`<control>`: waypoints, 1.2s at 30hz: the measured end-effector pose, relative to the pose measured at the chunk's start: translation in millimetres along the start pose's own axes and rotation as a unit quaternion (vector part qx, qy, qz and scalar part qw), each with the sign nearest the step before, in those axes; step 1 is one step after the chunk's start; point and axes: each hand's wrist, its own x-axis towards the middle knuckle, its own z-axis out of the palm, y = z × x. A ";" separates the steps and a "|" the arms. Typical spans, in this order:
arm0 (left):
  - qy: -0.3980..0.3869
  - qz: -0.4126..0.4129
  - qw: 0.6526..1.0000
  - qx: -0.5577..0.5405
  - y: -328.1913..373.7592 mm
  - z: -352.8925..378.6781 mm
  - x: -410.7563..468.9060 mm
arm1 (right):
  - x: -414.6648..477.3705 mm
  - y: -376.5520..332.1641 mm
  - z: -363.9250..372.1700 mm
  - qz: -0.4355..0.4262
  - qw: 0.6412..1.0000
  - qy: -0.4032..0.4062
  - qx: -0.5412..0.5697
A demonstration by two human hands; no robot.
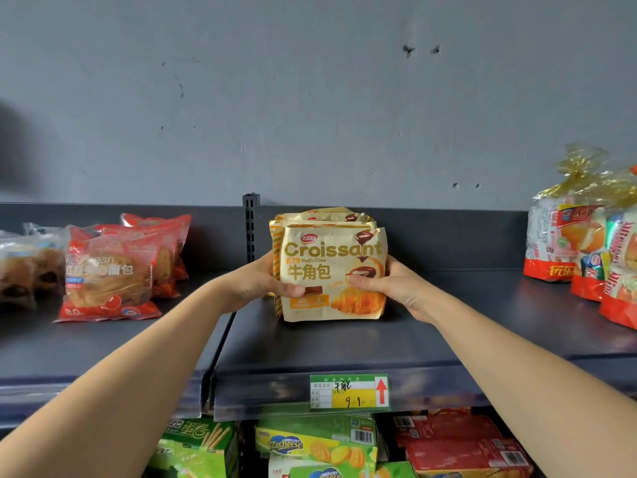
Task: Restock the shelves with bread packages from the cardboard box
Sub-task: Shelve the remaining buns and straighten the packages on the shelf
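Observation:
A stack of yellow croissant packages (331,270) stands upright on the dark top shelf (344,343), near its back wall. My left hand (262,281) grips the stack's left side, thumb across the front package. On the other side my right hand (389,284) grips the stack, thumb on the front. The packages behind the front one are mostly hidden. The cardboard box is not in view.
Red-bean bread packages (110,270) lie on the left shelf section. Wrapped snack bundles with gold ribbon (586,243) stand at the right. A green price tag (350,391) hangs on the shelf edge. Boxed snacks (317,443) fill the shelf below. A slotted upright post (251,229) divides the sections.

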 end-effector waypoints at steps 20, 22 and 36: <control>0.206 -0.038 0.944 -0.254 11.4 -4.0 46.5 | 59.5 -8.6 -10.1 0.065 0.967 0.092 0.228; 0.199 -0.041 0.943 -0.263 9.1 -6.9 51.9 | 65.4 -7.6 -11.6 0.074 0.960 0.082 0.259; 0.160 -0.027 0.940 -0.298 4.6 -10.3 69.3 | 70.5 -5.2 -7.9 0.088 0.955 0.072 0.273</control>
